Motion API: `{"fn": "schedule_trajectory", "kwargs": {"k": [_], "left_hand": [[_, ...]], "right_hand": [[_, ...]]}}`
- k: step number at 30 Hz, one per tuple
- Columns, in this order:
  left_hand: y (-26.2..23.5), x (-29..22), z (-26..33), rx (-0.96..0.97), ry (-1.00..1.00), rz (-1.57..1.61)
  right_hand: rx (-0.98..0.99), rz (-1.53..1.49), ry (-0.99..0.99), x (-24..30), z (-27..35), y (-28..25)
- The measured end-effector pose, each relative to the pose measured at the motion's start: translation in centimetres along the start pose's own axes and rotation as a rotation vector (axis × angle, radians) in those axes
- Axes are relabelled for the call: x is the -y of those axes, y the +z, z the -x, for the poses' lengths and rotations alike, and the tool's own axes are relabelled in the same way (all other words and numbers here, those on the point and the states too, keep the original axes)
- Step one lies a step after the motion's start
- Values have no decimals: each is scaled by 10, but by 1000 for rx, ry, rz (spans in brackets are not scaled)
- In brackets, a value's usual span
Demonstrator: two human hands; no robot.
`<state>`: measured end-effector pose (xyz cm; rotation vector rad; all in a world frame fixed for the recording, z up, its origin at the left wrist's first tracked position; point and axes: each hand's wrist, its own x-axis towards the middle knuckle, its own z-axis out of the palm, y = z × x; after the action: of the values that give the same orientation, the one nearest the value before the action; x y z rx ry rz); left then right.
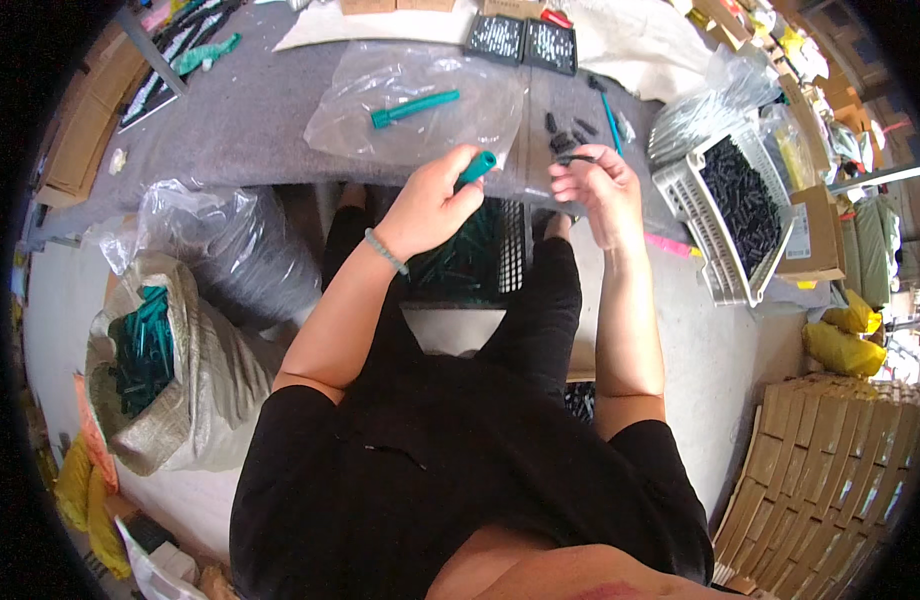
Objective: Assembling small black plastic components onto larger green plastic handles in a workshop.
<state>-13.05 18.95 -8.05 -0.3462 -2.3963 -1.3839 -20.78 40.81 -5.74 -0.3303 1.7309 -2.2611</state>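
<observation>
My left hand [430, 205] is wrapped around a short green plastic tube [478, 166], its open round end pointing up and right. Between the thumb and fingers of my right hand [608, 192] is a small black part [580, 158], too small to make out fully. Just beyond that hand, several small black pieces [585, 127] lie on the grey-covered table [250, 120]. A second green tube [420, 107], wider at its left end, rests on a see-through plastic bag [335, 115] past my left hand.
A white crate [696, 205] of black pieces stands at the right. Below the table edge, between my legs, a dark crate [513, 250] holds green tubes. A woven sack [195, 385] of green tubes sits at the left. Stacked cardboard [830, 470] fills the lower right.
</observation>
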Motion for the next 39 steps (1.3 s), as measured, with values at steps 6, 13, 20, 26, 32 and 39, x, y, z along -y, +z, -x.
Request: {"fn": "schedule_trajectory", "kwargs": {"k": [6,13,20,26,32,39], "left_hand": [[4,-20,27,152,-64,306],[-11,-31,29,245,-97,83],[-10,-22,29,169,108,-94],[-4,-24,29,58,150,-231],[7,-22,39,-42,107,-280],[7,-25,40,-39,103,-288]], "right_hand": [[224,-126,80,-9,41,40],[284,415,-102,-2,53,41],[233,920,-247,24,67,57],[362,1114,-559,18,69,62],[247,1186,-546,3,70,62],[194,1219,-600,-5,77,68]]}}
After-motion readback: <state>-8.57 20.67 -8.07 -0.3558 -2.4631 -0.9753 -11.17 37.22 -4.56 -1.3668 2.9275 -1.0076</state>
